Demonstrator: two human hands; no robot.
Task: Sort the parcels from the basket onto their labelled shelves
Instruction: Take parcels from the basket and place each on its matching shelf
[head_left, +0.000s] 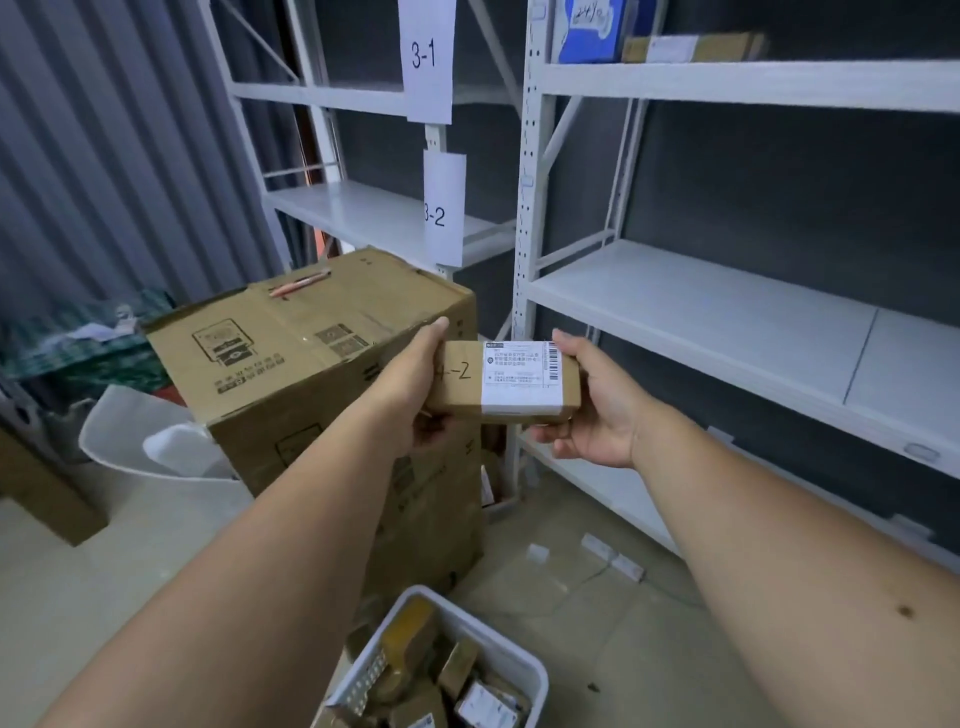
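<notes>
Hands gripped each end: left hand (415, 395) and right hand (597, 410) held the small parcel (511, 382) level, its "4-2" mark readable for shelving.

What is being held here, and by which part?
A small brown parcel marked "4-2", held by its two short ends: left hand on the left end, right hand on the right end.

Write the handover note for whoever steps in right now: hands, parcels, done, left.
Left hand and right hand each keep a grip on one end of a small brown parcel with "-2" handwritten beside its shipping label; the first character is hidden.
Basket on the floor holds more parcels.
Done: two parcels lie on the top right shelf.
Left: shelve this parcel, then empty the basket. Labels 3-1 and 3-2 mark the left rack.
</notes>
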